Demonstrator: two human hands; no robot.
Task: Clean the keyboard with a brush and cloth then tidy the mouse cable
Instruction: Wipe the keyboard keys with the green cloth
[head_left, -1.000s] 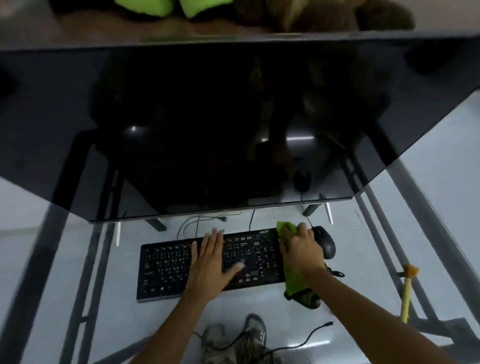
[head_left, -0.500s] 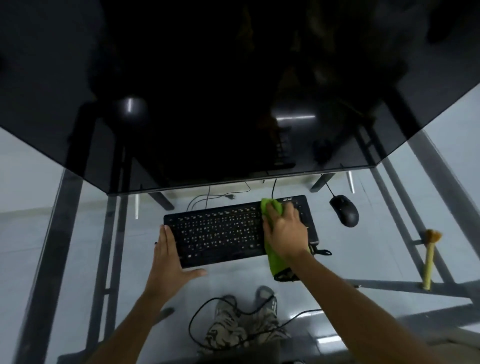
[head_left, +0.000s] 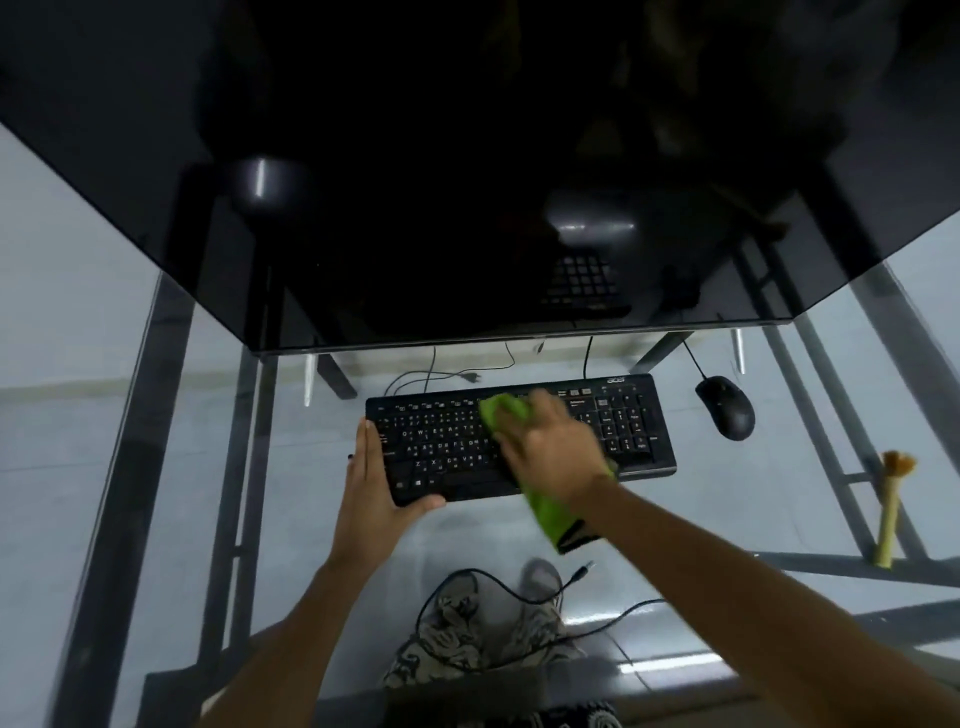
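Green cloth (head_left: 506, 410) lay bunched under the right hand (head_left: 553, 449), which gripped it against the middle keys of the black keyboard (head_left: 519, 436) on the glass desk (head_left: 218, 441). Flat and open, the left hand (head_left: 371, 483) braced the keyboard's left end. Half a second earlier the cloth sat further right.

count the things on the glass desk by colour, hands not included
black: 3, the monitor, the keyboard and the mouse
green: 1, the cloth under the right hand
yellow: 1, the brush
total: 5
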